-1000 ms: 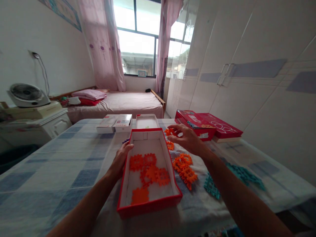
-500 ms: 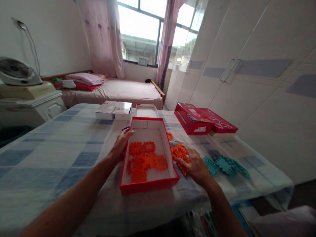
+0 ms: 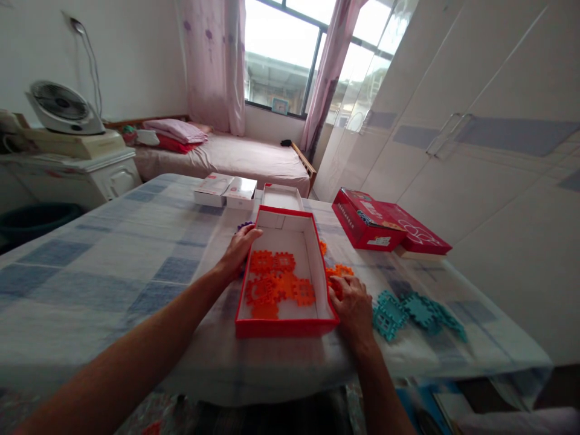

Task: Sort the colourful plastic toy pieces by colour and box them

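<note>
A red-rimmed box (image 3: 286, 329) with a white inside stands on the table, several flat orange toothed building pieces (image 3: 285, 284) lying in its near half. My left hand (image 3: 239, 249) grips the box's left side, its thumb over the rim. Just outside the right wall, my right hand (image 3: 351, 305) has its fingers curled onto more orange toothed pieces (image 3: 341, 271), which it partly covers. To the right of that hand lie teal toothed pieces (image 3: 419, 311). A bit of purple toothed piece (image 3: 245, 226) shows beyond my left hand, and another orange piece (image 3: 322, 248) peeks out behind the box.
Two white boxes (image 3: 225, 192) and a shallow white tray-like box (image 3: 281, 196) stand at the back of the table. Red boxes (image 3: 369, 232) sit at the back right. A checked cloth (image 3: 176, 275) covers the table; its front edge is near my forearms.
My right hand has drawn in its fingers on the orange pieces and sits closer to the box wall. My left hand keeps its hold on the box. The camera view has shifted.
</note>
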A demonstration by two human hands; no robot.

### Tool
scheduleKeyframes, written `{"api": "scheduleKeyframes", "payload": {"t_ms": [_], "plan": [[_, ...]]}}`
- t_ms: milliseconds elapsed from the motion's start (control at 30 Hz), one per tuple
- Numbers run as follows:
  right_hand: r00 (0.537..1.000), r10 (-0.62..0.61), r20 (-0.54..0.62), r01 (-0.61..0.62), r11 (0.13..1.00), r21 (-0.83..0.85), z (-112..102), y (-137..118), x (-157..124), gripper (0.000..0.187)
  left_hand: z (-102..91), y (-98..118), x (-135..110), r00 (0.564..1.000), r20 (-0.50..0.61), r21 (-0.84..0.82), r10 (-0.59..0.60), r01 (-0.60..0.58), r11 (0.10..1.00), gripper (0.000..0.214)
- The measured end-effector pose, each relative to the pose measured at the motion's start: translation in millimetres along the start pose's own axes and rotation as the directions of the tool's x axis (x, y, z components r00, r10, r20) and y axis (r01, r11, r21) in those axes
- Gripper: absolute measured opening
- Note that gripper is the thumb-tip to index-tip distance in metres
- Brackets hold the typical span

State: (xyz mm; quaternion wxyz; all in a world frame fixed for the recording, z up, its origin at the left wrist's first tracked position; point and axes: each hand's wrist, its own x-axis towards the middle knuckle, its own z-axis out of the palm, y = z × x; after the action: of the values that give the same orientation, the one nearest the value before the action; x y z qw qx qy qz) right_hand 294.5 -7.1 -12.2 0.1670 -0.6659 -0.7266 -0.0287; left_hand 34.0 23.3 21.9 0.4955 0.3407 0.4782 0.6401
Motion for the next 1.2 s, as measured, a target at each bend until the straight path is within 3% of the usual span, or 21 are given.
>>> {"api": "scheduleKeyframes", "payload": {"t_ms": [200,333,433,533,667,767,833,933,1033,1100,1200], "plan": [[0.992,0.037,-0.123,-0.004,0.965,0.262,9,12,3,0.034,-0.5,-1,1,1.000,-0.010,0.007,0.018,-0.018,1.000,0.045],[0.982,0.140,-0.125,-0.056,0.854,0.518,2,20,5,0.037,0.3,0,0,1.000,-0.017,0.012,0.015,-0.015,1.000,0.044],[0.966,0.242,-0.089,-0.117,0.719,0.685,-23,20,10,0.043,0.3,-1,1,1.000,-0.016,0.012,0.017,-0.017,1.000,0.042],[0.952,0.287,-0.107,-0.101,0.624,0.775,-58,6,19,0.046,-0.6,-2,2,0.999,-0.020,0.024,0.028,-0.027,0.999,0.042],[0.979,0.135,-0.153,0.045,0.587,0.808,-93,-37,29,0.041,-1.8,-4,4,1.000,-0.007,0.024,0.020,-0.020,1.000,0.045],[0.979,-0.146,-0.146,0.204,0.596,0.777,-99,-61,36,0.038,-2.0,-3,3,1.000,0.021,0.007,0.023,-0.023,1.000,0.045],[0.957,-0.258,-0.135,0.273,0.636,0.722,-94,-60,43,0.041,-1.7,-3,2,0.999,0.022,0.005,0.025,-0.025,1.000,0.045],[0.969,-0.232,-0.085,0.239,0.794,0.559,-76,-33,55,0.049,-0.7,-1,1,1.000,0.005,0.007,0.025,-0.025,1.000,0.046],[0.973,-0.189,0.136,0.141,0.943,0.301,-50,3,62,0.061,-0.1,-1,1,1.000,0.007,0.005,0.016,-0.016,1.000,0.046],[0.943,-0.156,0.295,0.107,0.978,0.176,-32,21,62,0.069,-0.3,-1,1,1.000,0.011,0.008,0.017,-0.017,1.000,0.046],[0.914,-0.114,0.388,0.083,0.992,0.095,-12,34,58,0.073,-0.8,-1,1,1.000,-0.003,0.022,0.023,-0.023,0.999,0.044]]}}
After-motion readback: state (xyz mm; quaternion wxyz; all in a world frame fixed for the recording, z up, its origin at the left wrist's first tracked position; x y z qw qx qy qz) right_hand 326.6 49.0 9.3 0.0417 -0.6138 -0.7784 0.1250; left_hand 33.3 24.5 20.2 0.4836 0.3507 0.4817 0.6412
